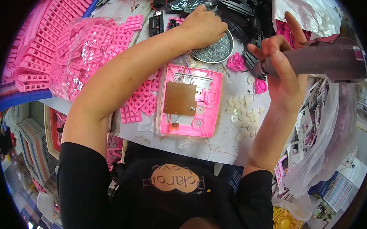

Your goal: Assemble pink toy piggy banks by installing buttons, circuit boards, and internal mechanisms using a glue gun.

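My left hand (204,28) reaches over a round metal dish (232,47) full of small silver screws (213,52). Its fingers are curled and their tips hidden, so anything in them cannot be made out. On the right, my right hand (286,76) grips a dark grey electric screwdriver (325,62), its bit pointing left; some of the fingers stick up. Between my forearms lies a pink plastic housing (216,99), open side up. A brown circuit board (181,98) rests in it, with thin coloured wires around it.
Pink keypad pieces in clear plastic (82,53) heap at the left, beside stacked pink strips (36,63). Whitish discs (242,116) lie right of the housing. Two pink round parts, one a ring (236,62), sit near the dish. Black parts (240,15) crowd the back; plastic bags (317,138) hang at right.
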### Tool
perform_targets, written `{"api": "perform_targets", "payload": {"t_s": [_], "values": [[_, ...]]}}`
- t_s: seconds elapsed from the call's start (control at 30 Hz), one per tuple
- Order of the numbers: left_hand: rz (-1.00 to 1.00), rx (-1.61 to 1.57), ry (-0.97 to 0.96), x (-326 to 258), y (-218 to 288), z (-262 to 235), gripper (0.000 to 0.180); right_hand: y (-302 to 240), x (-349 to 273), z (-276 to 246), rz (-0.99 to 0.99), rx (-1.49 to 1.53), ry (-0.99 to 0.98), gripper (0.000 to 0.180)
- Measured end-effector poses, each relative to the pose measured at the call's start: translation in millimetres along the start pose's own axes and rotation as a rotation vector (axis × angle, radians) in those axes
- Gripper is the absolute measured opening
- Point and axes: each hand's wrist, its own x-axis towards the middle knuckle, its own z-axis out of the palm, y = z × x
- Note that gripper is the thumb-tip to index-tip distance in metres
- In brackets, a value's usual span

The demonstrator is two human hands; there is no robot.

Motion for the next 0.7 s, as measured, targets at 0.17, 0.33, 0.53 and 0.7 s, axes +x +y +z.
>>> {"api": "perform_targets", "payload": {"t_s": [0.17, 0.33, 0.53, 0.7], "values": [[-0.065, -0.056, -0.014, 3, 3, -31, 0.016, -15, -2, 24, -0.144, -0.184, 0.183, 0.066], [-0.019, -0.507, 0.095, -96, 60, -86, 0.011, 3, -29, 48, -0.167, 0.315, 0.172, 0.068], [-0.169, -0.712, 0.229, -163, 93, -95, 0.013, 10, -49, 80, -0.141, 0.453, -0.034, 0.06], [-0.176, -0.72, 0.272, -175, 89, -95, 0.015, 14, -51, 93, -0.097, 0.351, -0.118, 0.053]]}}
